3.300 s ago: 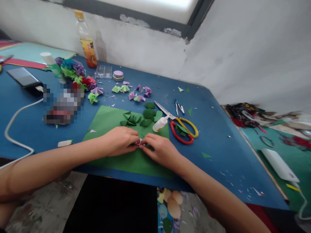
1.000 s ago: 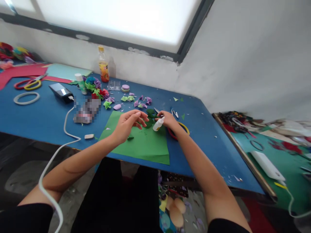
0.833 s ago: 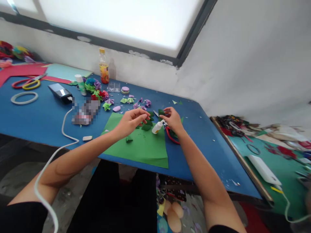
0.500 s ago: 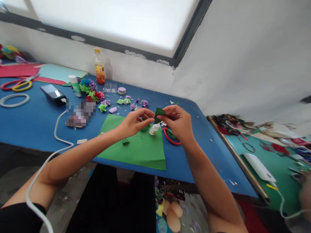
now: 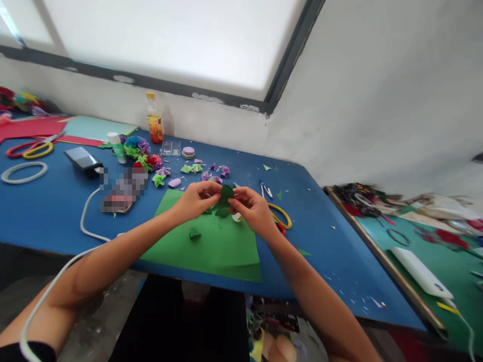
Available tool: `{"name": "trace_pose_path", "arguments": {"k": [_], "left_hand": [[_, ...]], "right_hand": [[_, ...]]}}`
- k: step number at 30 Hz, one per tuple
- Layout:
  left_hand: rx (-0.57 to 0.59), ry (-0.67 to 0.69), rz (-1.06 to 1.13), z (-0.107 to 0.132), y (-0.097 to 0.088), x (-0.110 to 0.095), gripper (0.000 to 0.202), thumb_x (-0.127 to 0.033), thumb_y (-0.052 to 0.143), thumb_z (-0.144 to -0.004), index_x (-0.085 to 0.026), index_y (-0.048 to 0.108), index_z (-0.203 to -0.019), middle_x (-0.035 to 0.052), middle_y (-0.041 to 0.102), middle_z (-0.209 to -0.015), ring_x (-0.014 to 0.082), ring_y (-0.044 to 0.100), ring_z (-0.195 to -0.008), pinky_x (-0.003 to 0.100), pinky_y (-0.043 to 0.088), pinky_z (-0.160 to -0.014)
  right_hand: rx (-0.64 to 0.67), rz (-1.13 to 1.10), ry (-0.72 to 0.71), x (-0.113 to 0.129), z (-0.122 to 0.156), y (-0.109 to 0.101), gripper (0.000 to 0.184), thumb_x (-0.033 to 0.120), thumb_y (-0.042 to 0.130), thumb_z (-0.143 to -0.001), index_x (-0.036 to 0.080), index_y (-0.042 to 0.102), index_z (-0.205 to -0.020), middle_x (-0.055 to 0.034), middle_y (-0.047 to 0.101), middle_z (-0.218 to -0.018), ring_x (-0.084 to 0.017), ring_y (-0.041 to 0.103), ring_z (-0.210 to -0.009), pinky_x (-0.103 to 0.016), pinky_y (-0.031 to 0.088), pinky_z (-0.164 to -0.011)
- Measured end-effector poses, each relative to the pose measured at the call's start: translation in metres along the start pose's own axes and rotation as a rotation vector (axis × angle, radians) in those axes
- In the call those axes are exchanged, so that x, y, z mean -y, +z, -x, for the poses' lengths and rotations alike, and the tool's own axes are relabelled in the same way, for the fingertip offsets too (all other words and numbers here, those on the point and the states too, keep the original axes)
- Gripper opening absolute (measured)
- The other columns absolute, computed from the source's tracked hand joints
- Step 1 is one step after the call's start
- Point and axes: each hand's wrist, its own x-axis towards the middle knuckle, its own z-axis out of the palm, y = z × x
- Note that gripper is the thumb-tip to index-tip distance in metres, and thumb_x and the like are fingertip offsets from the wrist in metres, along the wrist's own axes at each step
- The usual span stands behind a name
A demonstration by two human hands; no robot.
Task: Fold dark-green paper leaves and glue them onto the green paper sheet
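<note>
Together, a person's left hand [image 5: 198,200] and right hand [image 5: 252,208] pinch a dark green paper leaf [image 5: 227,192] between narrowed fingertips near the middle of the frame, above a bright green sheet [image 5: 222,256] on a blue table [image 5: 320,281]. A small folded green piece [image 5: 194,234] lies on the sheet below the left hand; a white bottle [image 5: 237,217], mostly hidden, sits by the right hand. Scissors [image 5: 290,221] lie right of center. Purple paper pieces [image 5: 225,171] dot the table beyond, with crumpled paper flowers [image 5: 143,146] and a drink bottle [image 5: 155,125] at upper left.
</note>
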Motion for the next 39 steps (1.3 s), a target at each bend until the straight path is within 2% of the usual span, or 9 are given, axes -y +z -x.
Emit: {"name": "trace_pose_path", "arguments": {"k": [5,12,17,20,24,26,30,36,39], "left_hand": [[-0.037,0.006,-0.098,0.003,0.0,0.012,0.021,-0.026,0.058,-0.075,-0.014,0.064,-0.092,0.0027,0.067,-0.076,0.0104,0.06,-0.066,0.02,0.047,-0.059],[0.071,0.023,-0.21,0.011,0.0,0.019,0.016,-0.023,0.058,-0.077,-0.015,0.066,-0.088,0.0036,0.069,-0.082,0.0114,0.061,-0.071,0.024,0.049,-0.068],[0.06,-0.075,-0.189,0.008,-0.002,0.021,0.019,-0.023,0.06,-0.076,-0.013,0.068,-0.09,0.0036,0.069,-0.077,0.0108,0.059,-0.065,0.023,0.047,-0.062],[0.21,-0.186,-0.132,0.005,-0.01,0.022,0.019,-0.02,0.062,-0.074,-0.012,0.068,-0.09,0.0044,0.07,-0.08,0.0115,0.062,-0.069,0.023,0.048,-0.066],[0.508,-0.264,-0.278,0.006,-0.02,0.022,0.018,-0.018,0.064,-0.07,-0.014,0.07,-0.086,0.0024,0.071,-0.077,0.0127,0.063,-0.07,0.022,0.047,-0.065],[0.61,-0.238,-0.427,0.009,-0.02,0.023,0.015,-0.015,0.064,-0.07,-0.015,0.071,-0.083,0.001,0.071,-0.072,0.0122,0.062,-0.067,0.02,0.044,-0.062],[0.684,-0.132,-0.632,0.012,-0.011,0.027,0.013,-0.013,0.062,-0.072,-0.014,0.072,-0.081,0.0012,0.069,-0.069,0.0113,0.06,-0.064,0.019,0.04,-0.06],[0.743,0.15,-0.782,0.014,-0.007,0.034,0.015,-0.014,0.059,-0.077,-0.016,0.072,-0.083,0.0042,0.067,-0.082,0.0124,0.06,-0.071,0.02,0.042,-0.068],[0.785,0.215,-0.863,0.016,-0.009,0.032,0.021,-0.011,0.056,-0.077,-0.018,0.072,-0.088,0.0038,0.067,-0.087,0.013,0.061,-0.075,0.02,0.042,-0.069]], "right_hand": [[0.013,-0.031,0.054,-0.019,0.007,0.015,0.024,0.034,0.067,-0.072,0.019,0.056,-0.087,0.0034,0.06,-0.067,-0.009,0.058,-0.056,-0.023,0.048,-0.056],[0.042,0.025,0.06,-0.039,0.014,0.016,0.028,0.037,0.071,-0.068,0.018,0.055,-0.083,0.0039,0.057,-0.062,-0.009,0.055,-0.055,-0.023,0.045,-0.056],[0.006,0.069,0.047,-0.041,0.012,0.013,0.029,0.04,0.065,-0.073,0.018,0.056,-0.09,0.0013,0.059,-0.069,-0.011,0.058,-0.062,-0.025,0.047,-0.06],[-0.017,0.142,0.025,-0.037,0.011,0.01,0.026,0.036,0.063,-0.074,0.018,0.059,-0.091,0.0002,0.06,-0.072,-0.011,0.056,-0.062,-0.024,0.046,-0.06],[0.23,0.339,0.067,-0.035,0.014,0.006,0.013,0.027,0.062,-0.074,0.015,0.064,-0.08,0.0002,0.062,-0.067,-0.01,0.054,-0.058,-0.022,0.043,-0.058],[0.342,0.465,0.097,-0.034,0.017,0.007,0.009,0.02,0.059,-0.075,0.014,0.065,-0.078,0.0003,0.062,-0.064,-0.01,0.054,-0.058,-0.022,0.042,-0.058],[0.378,0.758,0.066,-0.03,0.024,0.012,0.012,0.011,0.055,-0.074,0.014,0.066,-0.077,-0.0006,0.062,-0.063,-0.009,0.053,-0.056,-0.022,0.038,-0.058],[0.396,1.041,-0.031,-0.023,0.029,0.017,0.012,0.013,0.055,-0.078,0.014,0.067,-0.077,-0.0047,0.063,-0.078,-0.012,0.054,-0.067,-0.023,0.037,-0.063],[0.446,1.154,-0.051,-0.022,0.031,0.018,0.015,0.016,0.052,-0.083,0.013,0.066,-0.081,-0.0066,0.064,-0.084,-0.014,0.056,-0.072,-0.024,0.037,-0.065]]}}
